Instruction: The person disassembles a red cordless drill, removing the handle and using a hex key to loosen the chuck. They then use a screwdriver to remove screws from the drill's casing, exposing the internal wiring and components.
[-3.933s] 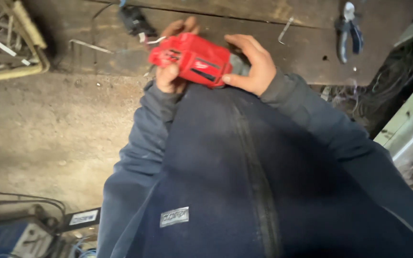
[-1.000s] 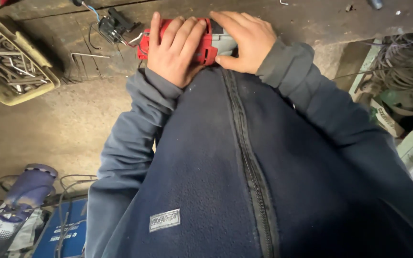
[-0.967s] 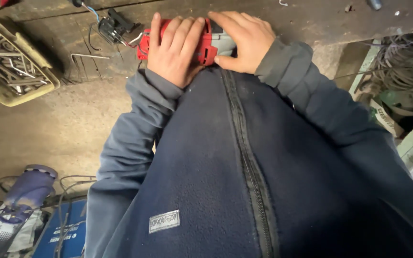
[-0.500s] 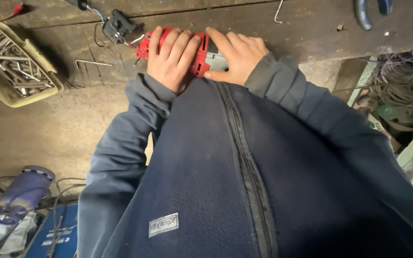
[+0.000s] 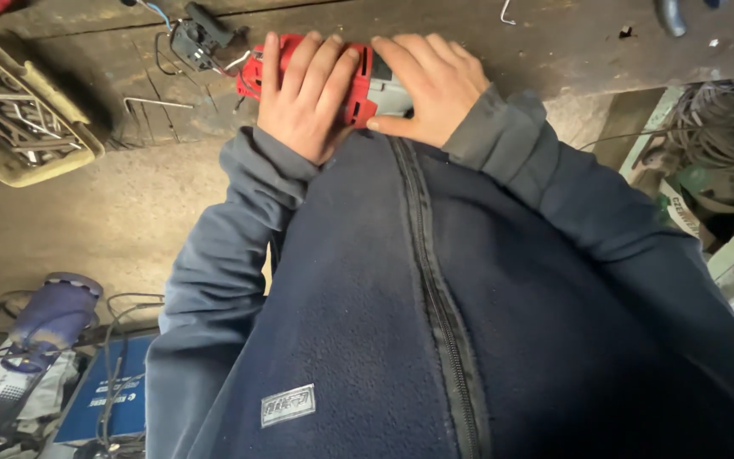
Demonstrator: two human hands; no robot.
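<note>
Pressing red tool (image 5: pixel 358 81), left hand (image 5: pixel 303 102) atop, right hand (image 5: pixel 431 85) beside

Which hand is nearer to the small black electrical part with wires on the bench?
Left. The left hand lies on the red tool just beside the black part; the right hand is farther away.

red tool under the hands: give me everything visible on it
The red plastic-looking tool body lies flat at the near edge of the dark worn wooden workbench. It has a grey section on its right end and dark trim lines on the red shell. The left hand lies spread over its left part, and the right hand covers the grey end. Most of it is hidden; a black wired part sits just left of it.
</note>
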